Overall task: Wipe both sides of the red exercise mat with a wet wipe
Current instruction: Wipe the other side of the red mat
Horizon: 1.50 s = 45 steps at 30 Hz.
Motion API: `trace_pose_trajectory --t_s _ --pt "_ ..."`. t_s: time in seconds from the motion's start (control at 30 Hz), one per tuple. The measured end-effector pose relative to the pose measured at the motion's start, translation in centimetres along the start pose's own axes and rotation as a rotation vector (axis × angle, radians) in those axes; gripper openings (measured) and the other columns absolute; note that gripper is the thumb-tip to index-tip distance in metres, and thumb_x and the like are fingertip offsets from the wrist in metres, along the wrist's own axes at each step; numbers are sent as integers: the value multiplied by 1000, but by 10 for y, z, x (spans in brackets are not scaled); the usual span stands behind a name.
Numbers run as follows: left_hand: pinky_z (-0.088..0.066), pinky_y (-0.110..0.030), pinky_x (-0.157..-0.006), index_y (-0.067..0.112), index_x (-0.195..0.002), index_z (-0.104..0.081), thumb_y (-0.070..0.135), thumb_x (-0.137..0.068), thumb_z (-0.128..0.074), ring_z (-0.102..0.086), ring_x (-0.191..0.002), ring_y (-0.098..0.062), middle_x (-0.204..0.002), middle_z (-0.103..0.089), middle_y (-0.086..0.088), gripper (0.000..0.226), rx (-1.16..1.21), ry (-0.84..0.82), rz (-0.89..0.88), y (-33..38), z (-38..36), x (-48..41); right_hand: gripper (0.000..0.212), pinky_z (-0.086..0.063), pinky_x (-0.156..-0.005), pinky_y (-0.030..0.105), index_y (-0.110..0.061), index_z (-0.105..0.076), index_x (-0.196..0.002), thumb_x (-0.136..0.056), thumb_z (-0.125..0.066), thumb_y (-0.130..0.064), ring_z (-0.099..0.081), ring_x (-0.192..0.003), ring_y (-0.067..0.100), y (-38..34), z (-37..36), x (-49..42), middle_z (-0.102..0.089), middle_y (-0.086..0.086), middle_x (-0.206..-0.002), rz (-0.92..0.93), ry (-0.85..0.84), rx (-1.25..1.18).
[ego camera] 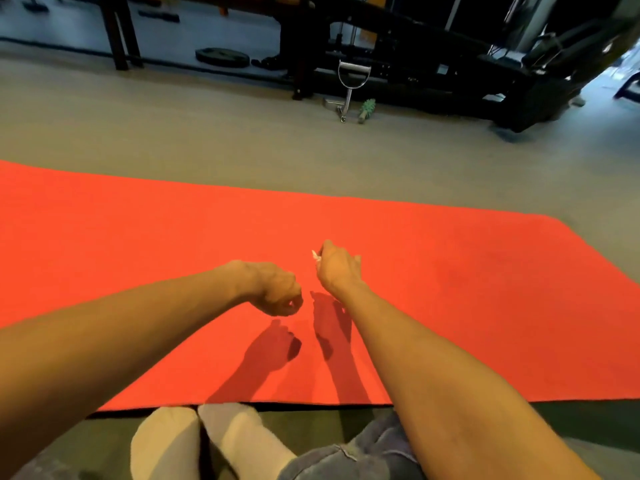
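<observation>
The red exercise mat [450, 289] lies flat on the floor and fills the middle of the view from left to right. Both my hands hover over its centre. My right hand [337, 268] has its fingers curled round a small white wet wipe [316, 255], of which only a scrap shows at the knuckles. My left hand [277, 292] hangs just left of it, wrist bent, fingers curled under, with nothing visible in it. Both hands cast shadows on the mat below them.
My feet in light socks [207, 441] and my knee in grey fabric [363, 452] sit at the mat's near edge. Beyond the mat is grey floor [207, 133], then a black gym machine [450, 64], a cable handle [351, 84], a weight plate [221, 57] and a green object [367, 109].
</observation>
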<state>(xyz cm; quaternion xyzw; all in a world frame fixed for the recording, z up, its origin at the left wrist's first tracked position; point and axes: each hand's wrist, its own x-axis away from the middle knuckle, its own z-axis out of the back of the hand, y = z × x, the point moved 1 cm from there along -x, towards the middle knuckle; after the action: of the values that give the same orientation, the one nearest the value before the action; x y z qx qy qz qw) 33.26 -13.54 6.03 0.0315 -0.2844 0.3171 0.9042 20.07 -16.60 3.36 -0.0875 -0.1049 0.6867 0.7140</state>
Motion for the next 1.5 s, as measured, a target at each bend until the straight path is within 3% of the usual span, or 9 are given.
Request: trace_pose_trajectory --t_s 0.27,0.47,0.73,0.97,1.1,1.27,1.37,1.5 --pt "-37 -25 -85 14 -127 -58 16 -96 -43 -55 -117 -23 -129 -59 -4 35 132 -74 178 -52 2 -20 30 -33 -99 40 -9 -47 -125 -98 -40 -22 -52 -118 31 -60 -8 -44 -57 15 -125 -38 -10 -150" --pt "-39 -33 -101 22 -140 -43 28 -98 -45 -47 -129 -23 -142 -48 -3 43 40 -134 227 -141 -11 -81 32 -34 -99 41 -7 -44 -126 -98 -40 -24 -52 -119 31 -49 -42 -133 -56 15 -125 36 -65 19" --pt "-37 -35 -95 18 -126 -51 25 -94 -42 -52 -123 -24 -130 -54 -3 34 -63 106 355 -223 -18 -171 30 -40 -90 40 -7 -49 -118 -99 -42 -29 -55 -113 36 -9 -87 -242 -60 18 -118 -122 -67 -122" --pt "-35 -37 -99 13 -125 -46 25 -93 -44 -52 -120 -27 -130 -54 -6 34 71 139 517 -250 -22 -201 30 -43 -85 39 -7 -48 -119 -95 -48 -26 -55 -111 35 1 -65 -302 -58 19 -120 28 -144 0" --pt "-32 -43 -104 15 -128 -47 22 -94 -40 -48 -124 -29 -131 -51 -8 36 295 147 642 -262 -34 -218 31 -43 -82 39 -3 -48 -117 -96 -47 -25 -55 -109 38 36 -49 -344 -58 25 -118 50 -194 119" --pt "-32 -40 -99 17 -125 -47 24 -90 -48 -49 -118 -27 -126 -50 -7 36 372 356 701 -278 -58 -223 32 -43 -83 40 4 -50 -114 -99 -42 -22 -54 -109 42 81 -54 -379 -58 30 -116 -216 -60 28" --pt "-38 -44 -89 11 -113 -57 18 -81 -55 -54 -103 -32 -112 -57 -11 33 424 544 767 -291 -81 -223 26 -43 -82 42 6 -48 -114 -98 -41 -14 -54 -108 43 89 -73 -387 -57 30 -116 -322 -5 -47" --pt "-38 -42 -78 10 -102 -61 22 -77 -40 -56 -87 -33 -103 -61 -10 35 406 710 803 -287 -99 -229 25 -42 -78 43 3 -46 -112 -101 -36 -17 -57 -104 43 56 -98 -384 -60 27 -111 -302 140 -81"
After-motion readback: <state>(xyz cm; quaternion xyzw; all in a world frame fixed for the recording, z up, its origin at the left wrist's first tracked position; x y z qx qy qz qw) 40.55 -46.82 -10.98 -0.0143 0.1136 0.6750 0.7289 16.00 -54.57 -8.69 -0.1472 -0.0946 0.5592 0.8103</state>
